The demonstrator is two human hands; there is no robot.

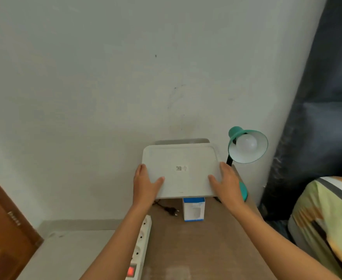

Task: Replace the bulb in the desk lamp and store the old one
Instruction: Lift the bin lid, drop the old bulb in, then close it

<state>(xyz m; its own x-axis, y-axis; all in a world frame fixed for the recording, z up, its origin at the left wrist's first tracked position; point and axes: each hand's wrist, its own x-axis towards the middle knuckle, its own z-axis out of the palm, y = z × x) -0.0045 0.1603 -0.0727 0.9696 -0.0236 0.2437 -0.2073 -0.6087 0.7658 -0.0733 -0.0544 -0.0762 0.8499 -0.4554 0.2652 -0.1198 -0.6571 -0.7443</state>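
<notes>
A teal desk lamp (247,145) stands at the table's far right, its shade turned toward me with a white bulb (246,144) inside. Both hands hold a flat white lid (181,170), tilted up above the table's back part, a small code label at its centre. My left hand (145,184) grips its left edge and my right hand (225,180) its right edge. Behind the lid, the grey rim of a box (182,141) shows against the wall. A small blue and white bulb carton (193,209) stands on the table just below the lid.
A white power strip (140,245) with a lit red switch lies along the brown table's (206,249) left edge. A black plug (171,211) rests unplugged near the carton. A wooden door (2,229) is at left, a dark curtain (317,118) and patterned bedding (327,219) at right.
</notes>
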